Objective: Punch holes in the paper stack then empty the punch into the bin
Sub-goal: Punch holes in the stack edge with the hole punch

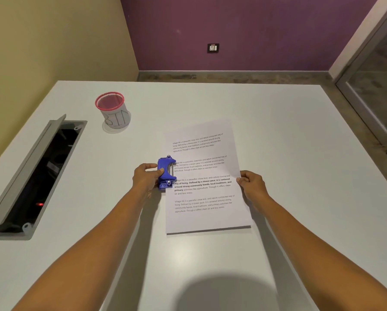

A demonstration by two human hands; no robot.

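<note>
A stack of white printed paper lies on the white table, slightly rotated. A blue hole punch sits on the stack's left edge, about halfway along it, its jaws over the paper. My left hand grips the punch from the left, thumb on its top. My right hand pinches the stack's right edge. A mesh cup with a pink rim, wrapped in paper marked "BIN", stands upright at the far left of the table.
An open cable hatch with a raised grey lid is cut into the table at the left. The table's far edge meets a purple wall; a glass door frame stands at the right.
</note>
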